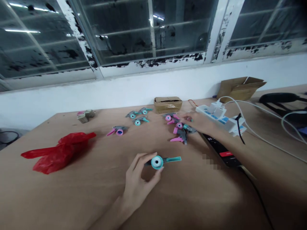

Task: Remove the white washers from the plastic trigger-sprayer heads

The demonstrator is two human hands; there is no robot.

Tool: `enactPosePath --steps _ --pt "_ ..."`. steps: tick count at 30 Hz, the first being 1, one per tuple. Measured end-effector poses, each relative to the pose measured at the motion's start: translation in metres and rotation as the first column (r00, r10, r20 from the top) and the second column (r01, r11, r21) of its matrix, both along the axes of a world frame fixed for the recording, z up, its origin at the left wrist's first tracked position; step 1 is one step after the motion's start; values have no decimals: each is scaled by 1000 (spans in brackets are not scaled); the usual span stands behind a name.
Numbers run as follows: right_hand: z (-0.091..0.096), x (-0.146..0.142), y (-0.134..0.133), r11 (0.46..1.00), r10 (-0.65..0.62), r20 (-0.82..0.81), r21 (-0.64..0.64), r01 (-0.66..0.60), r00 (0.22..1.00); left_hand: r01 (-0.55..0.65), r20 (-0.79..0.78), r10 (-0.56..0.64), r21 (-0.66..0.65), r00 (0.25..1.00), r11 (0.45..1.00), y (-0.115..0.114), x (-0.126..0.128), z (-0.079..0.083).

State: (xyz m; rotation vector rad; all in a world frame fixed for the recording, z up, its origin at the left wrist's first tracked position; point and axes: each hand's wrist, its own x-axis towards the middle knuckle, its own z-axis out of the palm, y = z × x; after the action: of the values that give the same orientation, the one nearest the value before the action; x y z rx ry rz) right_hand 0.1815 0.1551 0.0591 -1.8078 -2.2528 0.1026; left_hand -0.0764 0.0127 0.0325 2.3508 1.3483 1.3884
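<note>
My left hand (141,179) pinches a teal-and-grey spray trigger head (157,162) between thumb and fingers. Its round collar faces me and the teal lever points right. Farther away, my right hand (202,123) reaches in from the right over a pile of pink-and-grey spray trigger heads (179,137), at its right side. Motion smears its fingers, so I cannot see whether they grip anything. A teal part (186,127) shows in that pile beside the hand. Several teal spray trigger heads (137,122) lie behind my left hand, with a pink one (119,131) to their left.
A red plastic bag (62,151) lies at left, below small block-like items (83,116). Against the wall stand a small carton (168,104) and an open cardboard box (240,89). A power strip (216,113) with white cables and a phone (222,151) are near my right arm.
</note>
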Motion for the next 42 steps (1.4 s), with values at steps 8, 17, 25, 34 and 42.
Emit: enactPosePath --steps 8,17,25,34,42 --pt "-9 -32 -107 802 -144 -869 -383 -458 474 166 161 -155 -59 975 984 -5 2 -12" --pt "-18 -43 -136 540 -362 -841 -540 -645 402 325 59 -329 69 942 943 -16 14 -11" --pt "-23 -28 -123 974 226 -356 79 -212 907 72 -1 -74 -190 997 979 -8 9 -17" --pt "-34 -28 -115 937 242 34 250 -242 970 26 63 -9 -288 998 957 -3 9 -20" --pt "-36 -17 -105 990 139 -477 86 -112 868 58 44 -47 -285 998 957 -1 10 -24"
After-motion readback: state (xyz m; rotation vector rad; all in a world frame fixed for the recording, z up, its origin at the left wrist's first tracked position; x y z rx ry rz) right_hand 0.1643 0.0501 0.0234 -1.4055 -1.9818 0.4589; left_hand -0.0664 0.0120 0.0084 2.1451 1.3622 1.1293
